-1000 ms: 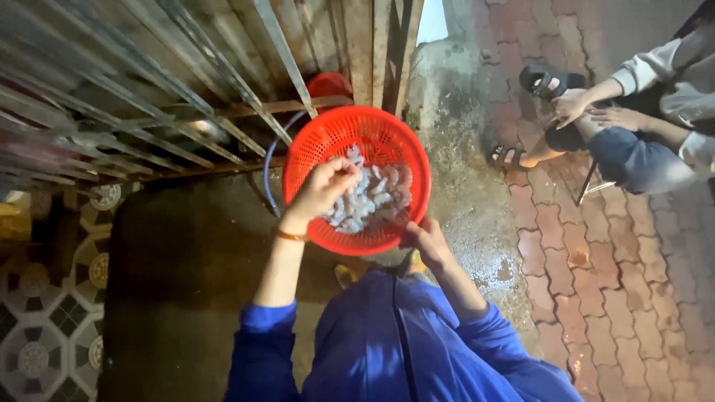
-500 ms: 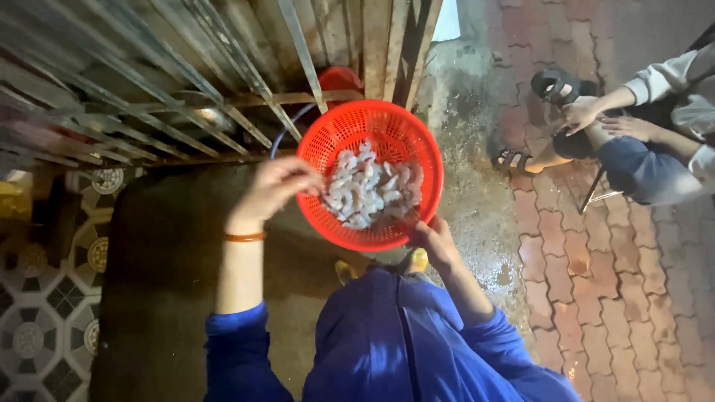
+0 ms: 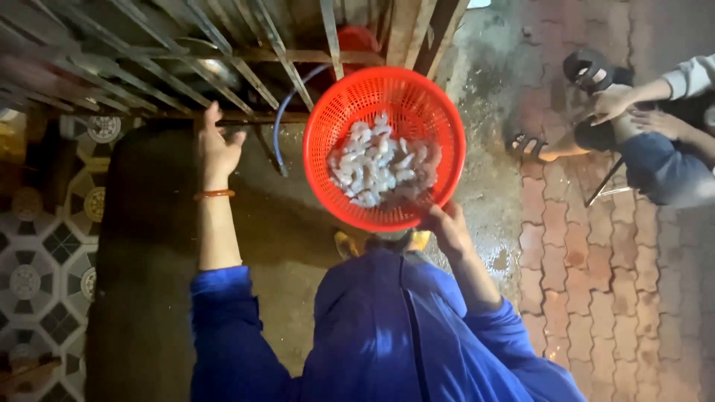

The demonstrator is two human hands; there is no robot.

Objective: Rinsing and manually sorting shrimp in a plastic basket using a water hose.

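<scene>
your right hand [image 3: 447, 223] grips the near rim of the red plastic basket [image 3: 339, 141], fingers closed over the edge, holding it up in front of you. the basket sits above wet concrete ground [image 3: 477, 179], just in front of the metal grate [image 3: 149, 74]. inside it, a heap of pale peeled shrimp [image 3: 383, 167] lies on the bottom, bunched toward the middle.

your left hand [image 3: 216, 145] is raised well to the left of the basket, apart from it, fingers spread and loosely open, holding nothing. an orange bracelet [image 3: 214, 194] rings that wrist. blue sleeves [image 3: 223, 327] cover both arms.

a blue hose [image 3: 279, 130] curves down beside the basket's left edge. patterned floor tiles [image 3: 37, 246] run along the far left. to the right, on red brick paving [image 3: 596, 283], another person's hands [image 3: 633, 112] rest near dark sandals [image 3: 588, 71]; what those hands are doing, cannot tell.
</scene>
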